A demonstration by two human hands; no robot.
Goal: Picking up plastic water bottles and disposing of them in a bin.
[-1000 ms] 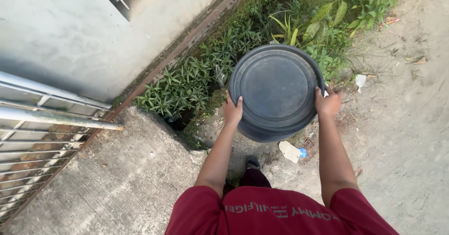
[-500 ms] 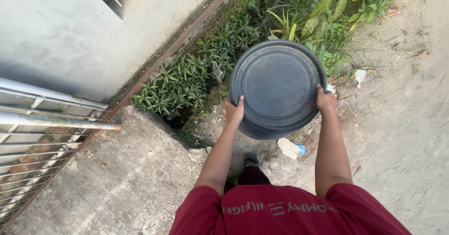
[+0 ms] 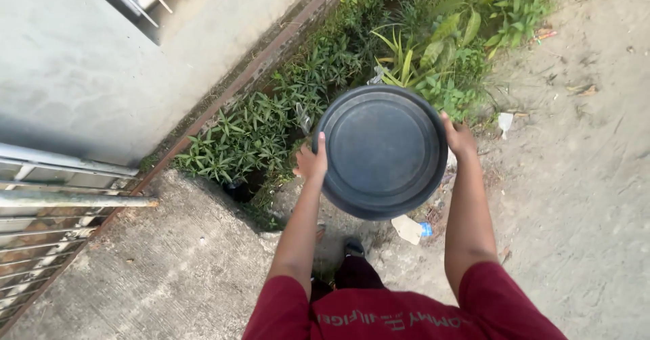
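The left hand (image 3: 311, 163) and right hand (image 3: 460, 139) grip opposite sides of the upturned black tub (image 3: 380, 150), fingers closed on its rim, above green plants (image 3: 271, 123).

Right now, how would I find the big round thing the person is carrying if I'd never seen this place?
Find the strip of green plants running between the grey wall and the sandy path. At its near end, a person in a red shirt holds out both arms. Between the left hand and right hand is the black tub, bottom up: the only big, dark, perfectly round thing there.
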